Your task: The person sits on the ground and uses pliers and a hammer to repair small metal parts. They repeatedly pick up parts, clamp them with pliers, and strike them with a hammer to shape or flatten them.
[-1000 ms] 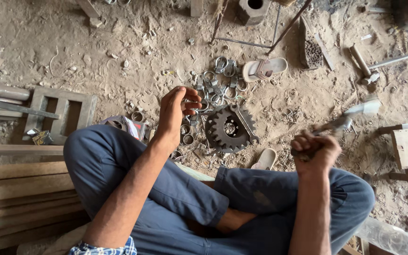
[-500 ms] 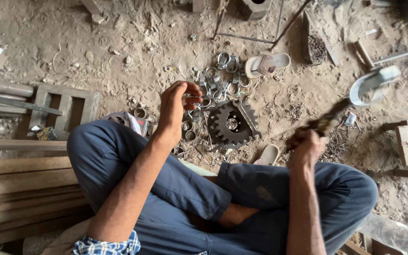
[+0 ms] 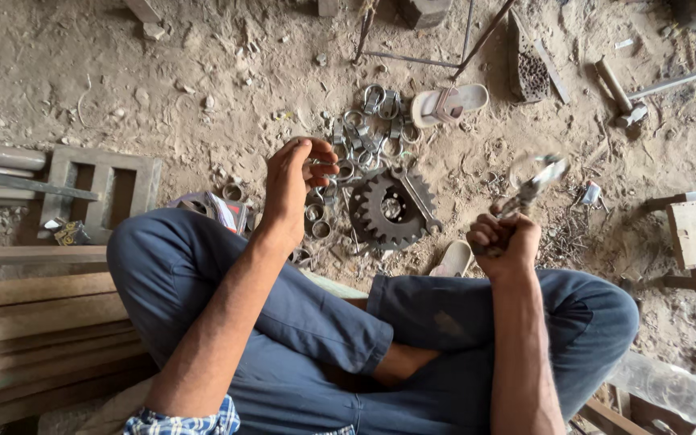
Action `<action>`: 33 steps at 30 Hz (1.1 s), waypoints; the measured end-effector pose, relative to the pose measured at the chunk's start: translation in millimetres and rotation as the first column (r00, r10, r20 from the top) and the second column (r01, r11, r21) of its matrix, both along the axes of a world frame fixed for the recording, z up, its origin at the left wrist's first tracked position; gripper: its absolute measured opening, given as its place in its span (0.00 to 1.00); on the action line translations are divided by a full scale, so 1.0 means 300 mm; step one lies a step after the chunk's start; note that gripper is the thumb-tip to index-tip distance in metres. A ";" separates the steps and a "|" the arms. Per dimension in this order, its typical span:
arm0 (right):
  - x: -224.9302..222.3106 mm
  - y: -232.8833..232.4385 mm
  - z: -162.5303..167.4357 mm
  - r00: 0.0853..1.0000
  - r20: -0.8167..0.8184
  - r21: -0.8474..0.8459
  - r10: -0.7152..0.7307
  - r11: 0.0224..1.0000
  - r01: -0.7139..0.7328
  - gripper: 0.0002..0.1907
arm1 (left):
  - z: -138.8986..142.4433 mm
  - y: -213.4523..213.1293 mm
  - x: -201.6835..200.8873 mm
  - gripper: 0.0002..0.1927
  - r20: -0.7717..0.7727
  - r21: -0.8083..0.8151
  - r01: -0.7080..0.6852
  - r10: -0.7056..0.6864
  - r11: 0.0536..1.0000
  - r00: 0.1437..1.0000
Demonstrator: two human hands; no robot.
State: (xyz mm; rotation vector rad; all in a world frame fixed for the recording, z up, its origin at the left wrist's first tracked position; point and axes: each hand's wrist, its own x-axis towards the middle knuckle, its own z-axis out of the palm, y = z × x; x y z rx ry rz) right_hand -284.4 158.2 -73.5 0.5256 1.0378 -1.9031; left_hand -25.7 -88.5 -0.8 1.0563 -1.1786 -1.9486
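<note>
While the right hand grips a blurred metal tool, the left hand pinches a small ring above the gear, wrench and scattered rings.

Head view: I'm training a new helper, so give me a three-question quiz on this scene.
1. True or false: the right hand grips a metal tool.
2. What lies across the gear on the ground?
A. a sandal
B. a spanner
C. a hammer
3. What lies heaped beyond the left hand?

Key:
1. True.
2. B.
3. Metal rings.
</note>
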 end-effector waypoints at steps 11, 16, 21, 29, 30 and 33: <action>0.001 0.018 0.120 0.274 -0.960 0.105 0.056 0.981 0.166 0.06 | 0.009 0.002 0.014 0.16 -0.028 -0.002 -0.017 0.017 1.000 0.999; 0.052 0.006 0.164 0.209 -0.977 0.075 0.029 0.973 0.219 0.09 | 0.008 -0.003 0.006 0.16 -0.007 -0.004 0.004 -0.004 1.000 1.000; 0.078 0.000 0.161 0.370 -0.927 0.020 -0.051 0.982 0.185 0.13 | -0.003 -0.002 0.008 0.17 0.002 -0.003 -0.005 0.006 1.000 1.000; 0.054 0.021 0.159 0.350 -0.935 0.019 -0.066 0.972 0.235 0.10 | -0.014 -0.001 0.005 0.17 -0.024 -0.006 0.017 -0.017 1.000 1.000; 0.055 0.021 0.157 0.347 -0.936 0.018 -0.067 0.972 0.235 0.10 | -0.015 0.001 0.005 0.17 -0.014 -0.012 0.022 -0.022 1.000 1.000; 0.058 0.020 0.153 0.354 -0.927 -0.053 -0.121 0.979 0.196 0.11 | -0.016 0.003 0.005 0.16 -0.023 -0.018 0.028 -0.029 0.999 0.999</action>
